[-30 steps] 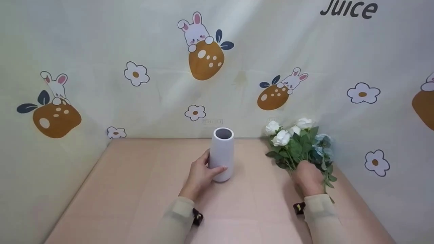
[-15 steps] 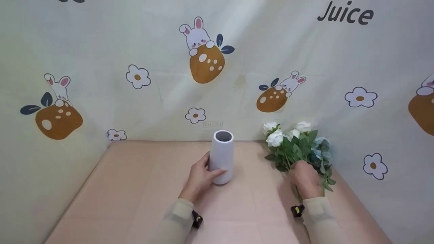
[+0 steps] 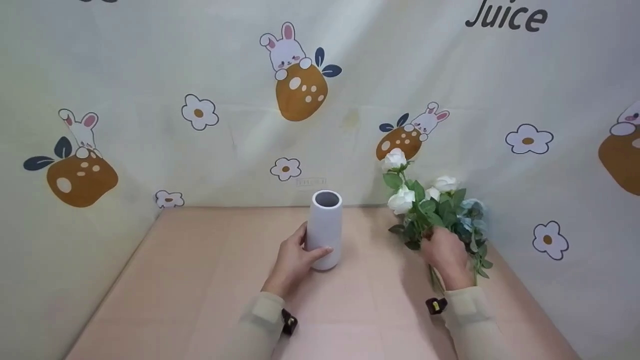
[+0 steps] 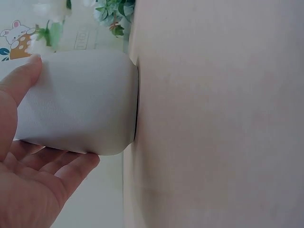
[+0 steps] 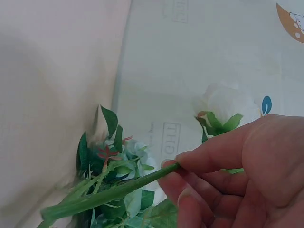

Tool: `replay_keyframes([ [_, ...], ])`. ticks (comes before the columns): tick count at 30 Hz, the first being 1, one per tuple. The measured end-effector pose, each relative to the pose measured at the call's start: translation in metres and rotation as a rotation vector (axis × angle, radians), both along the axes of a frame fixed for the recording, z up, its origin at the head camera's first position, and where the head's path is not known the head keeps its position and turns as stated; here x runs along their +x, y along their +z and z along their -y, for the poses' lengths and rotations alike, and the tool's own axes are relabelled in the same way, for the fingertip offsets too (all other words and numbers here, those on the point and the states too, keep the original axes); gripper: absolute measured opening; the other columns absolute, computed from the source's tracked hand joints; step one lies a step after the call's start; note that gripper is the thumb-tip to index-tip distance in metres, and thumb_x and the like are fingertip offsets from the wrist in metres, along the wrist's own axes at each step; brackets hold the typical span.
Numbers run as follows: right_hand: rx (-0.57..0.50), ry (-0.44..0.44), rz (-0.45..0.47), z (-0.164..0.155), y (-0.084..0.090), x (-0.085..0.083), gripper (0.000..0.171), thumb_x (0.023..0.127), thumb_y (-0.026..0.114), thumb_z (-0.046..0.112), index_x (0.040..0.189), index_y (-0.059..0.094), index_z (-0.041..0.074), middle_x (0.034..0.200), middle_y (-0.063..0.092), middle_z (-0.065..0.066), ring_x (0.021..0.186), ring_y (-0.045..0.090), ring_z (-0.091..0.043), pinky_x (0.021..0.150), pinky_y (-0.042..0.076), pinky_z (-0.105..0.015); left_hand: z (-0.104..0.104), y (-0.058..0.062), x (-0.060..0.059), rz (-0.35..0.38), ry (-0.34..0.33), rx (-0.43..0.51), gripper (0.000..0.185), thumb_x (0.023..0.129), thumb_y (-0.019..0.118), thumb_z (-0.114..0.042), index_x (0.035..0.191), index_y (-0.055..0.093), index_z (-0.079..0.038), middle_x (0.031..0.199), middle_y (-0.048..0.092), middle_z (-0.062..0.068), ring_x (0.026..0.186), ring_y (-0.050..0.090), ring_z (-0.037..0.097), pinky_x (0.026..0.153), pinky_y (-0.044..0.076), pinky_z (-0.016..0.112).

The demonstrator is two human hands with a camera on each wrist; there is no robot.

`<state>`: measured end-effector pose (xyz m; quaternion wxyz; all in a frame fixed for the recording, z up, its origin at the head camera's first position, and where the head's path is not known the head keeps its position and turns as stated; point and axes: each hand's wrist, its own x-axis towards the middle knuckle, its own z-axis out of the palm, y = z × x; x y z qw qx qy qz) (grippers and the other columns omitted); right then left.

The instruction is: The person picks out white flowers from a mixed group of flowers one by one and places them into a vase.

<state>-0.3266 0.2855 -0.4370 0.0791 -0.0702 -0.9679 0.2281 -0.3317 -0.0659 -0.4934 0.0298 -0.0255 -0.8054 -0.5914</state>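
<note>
While the left hand [image 3: 292, 260] wraps thumb and fingers around the lower part of the white vase [image 3: 325, 229], the vase stands upright on the table [image 3: 200, 280], mid-table near the back wall. Right hand [image 3: 445, 255] pinches a green stem [image 5: 118, 190] between thumb and fingertips; its white rose [image 3: 394, 159] rides above the other flowers [image 3: 450, 215] lying at the table's right edge.
</note>
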Motion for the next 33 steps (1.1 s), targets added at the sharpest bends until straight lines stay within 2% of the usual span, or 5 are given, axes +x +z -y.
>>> replay_keyframes([
  [7,-0.132,0.036,0.03,0.0015,0.0005,-0.0006,0.051,0.107,0.05,0.017,0.155,0.057,0.0,0.13,0.072,-0.025,0.092,0.07,-0.032,0.065,0.053,-0.04,0.0002,-0.0004,0.0011,0.006,0.003,0.007,0.1,0.089,0.094,-0.034,0.171,0.039,-0.017,0.173,0.048,0.01,0.163,0.043,0.035,0.133,0.038,0.058],
  [14,-0.117,0.044,0.041,0.0017,-0.0003,-0.004,0.074,0.105,0.05,0.012,0.175,0.026,0.014,0.091,0.071,-0.012,0.066,0.058,-0.023,0.054,0.037,-0.033,0.0007,0.0002,0.001,0.019,0.009,0.003,0.102,0.089,0.094,-0.036,0.172,0.038,-0.016,0.175,0.045,0.01,0.164,0.041,0.037,0.133,0.037,0.059],
  [18,-0.127,0.045,0.041,0.002,-0.0011,-0.0043,0.086,0.104,0.05,0.009,0.178,0.007,0.018,0.08,0.066,-0.008,0.06,0.052,-0.021,0.054,0.034,-0.033,0.0002,0.0014,0.0012,0.03,0.014,0.0,0.102,0.089,0.094,-0.036,0.172,0.038,-0.018,0.175,0.044,0.009,0.164,0.04,0.036,0.133,0.037,0.059],
  [26,-0.252,0.052,0.071,0.0024,0.001,-0.0013,0.052,0.111,0.045,0.013,0.16,0.042,-0.004,0.127,0.069,-0.027,0.086,0.067,-0.028,0.065,0.051,-0.034,0.0018,-0.0014,-0.0001,-0.028,-0.015,0.002,0.098,0.09,0.094,-0.034,0.17,0.041,-0.015,0.172,0.049,0.011,0.162,0.043,0.037,0.133,0.038,0.058],
  [33,-0.31,0.124,0.094,0.0038,-0.0006,-0.0017,0.058,0.11,0.048,0.01,0.167,0.038,0.0,0.121,0.07,-0.025,0.098,0.073,-0.032,0.066,0.053,-0.033,0.002,-0.0028,-0.0005,-0.019,-0.014,0.006,0.099,0.089,0.094,-0.036,0.171,0.041,-0.017,0.173,0.048,0.01,0.163,0.042,0.036,0.134,0.036,0.058],
])
